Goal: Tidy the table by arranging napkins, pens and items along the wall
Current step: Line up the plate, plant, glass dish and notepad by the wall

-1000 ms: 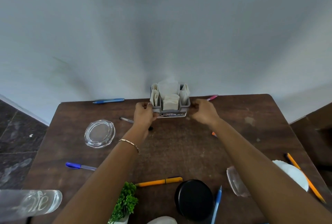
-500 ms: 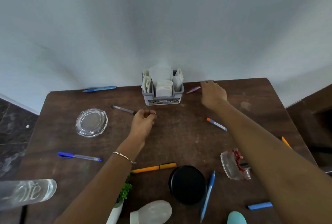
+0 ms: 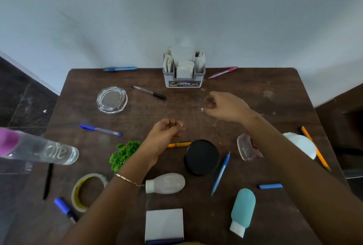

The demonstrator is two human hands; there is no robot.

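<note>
A second ago both hands were gripping the napkin holder (image 3: 183,72) at the far edge. Half a second ago the right hand (image 3: 225,107) was reaching to the pink pen (image 3: 223,72) beside it. Now both hands are drawn back over the middle of the table (image 3: 275,87). The holder stands against the wall with napkins upright in it, and the pink pen lies angled just to its right at the back edge, so those two look placed. The blue pen (image 3: 120,69) also lies along the wall. The black pen (image 3: 148,92), the glass ashtray (image 3: 112,99) and the nearer clutter are not yet lined up. The left hand (image 3: 165,132) hovers above the orange pen (image 3: 178,144). The hands are apart, both with loosely curled fingers, holding nothing.
</note>
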